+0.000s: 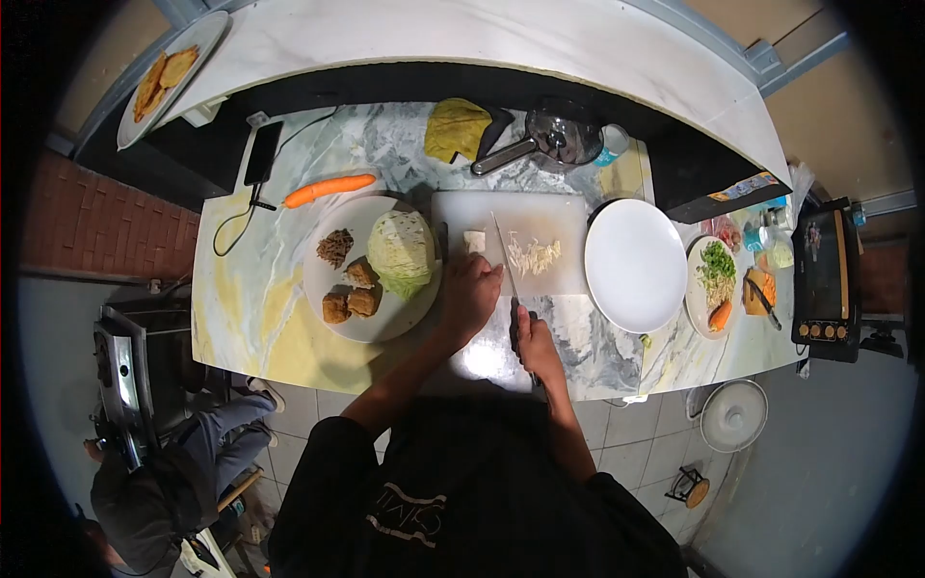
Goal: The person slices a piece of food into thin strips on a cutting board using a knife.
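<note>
My right hand (538,349) is wrapped round the black handle of a knife (505,252), whose blade points away over the white cutting board (559,207). Left of the blade, my left hand (472,289) rests on the board with its fingers bent together. Just beyond its fingertips lies a small pale block (474,241); whether the fingers hold anything is hidden. Thin pale strips (535,255) lie on the board right of the blade. A large plate (385,328) at the left bears a cabbage (400,250), brown fried pieces (361,302) and brown mince (335,248).
An empty white plate (636,265) stands right of the board, beside a plate of chopped greens (718,262). Behind are a carrot (330,189), a green cloth (455,130) and a dark pan (564,140). Another person (169,482) is at the lower left.
</note>
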A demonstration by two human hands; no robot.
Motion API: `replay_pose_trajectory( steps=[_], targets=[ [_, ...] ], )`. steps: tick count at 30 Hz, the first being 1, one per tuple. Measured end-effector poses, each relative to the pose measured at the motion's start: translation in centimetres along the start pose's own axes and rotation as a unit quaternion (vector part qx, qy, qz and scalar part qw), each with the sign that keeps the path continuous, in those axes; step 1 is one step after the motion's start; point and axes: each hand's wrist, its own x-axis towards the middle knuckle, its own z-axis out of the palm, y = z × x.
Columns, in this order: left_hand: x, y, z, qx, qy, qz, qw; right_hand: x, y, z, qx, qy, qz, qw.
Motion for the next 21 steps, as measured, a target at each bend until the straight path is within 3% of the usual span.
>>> replay_pose_trajectory(
  steps=[3,5,9,21],
  targets=[
    [0.9,0.4,-0.7,-0.052,0.004,-0.011,0.999,0.4,-0.5,-0.5,-0.003,0.000,-0.007,1.000],
    [1.2,0.7,-1.2,-0.071,-0.018,-0.027,0.997,-0.2,-3.7,-1.9,0.059,-0.075,0.130,0.987],
    [1.2,0.4,-0.6,-0.076,-0.040,-0.063,0.994,-0.1,-5.8,-2.9,0.085,-0.115,0.174,0.974],
    [0.6,-0.5,0.8,-0.104,-0.038,-0.101,0.989,0.0,-5.3,-2.7,0.078,-0.108,0.148,0.980]
  ],
)
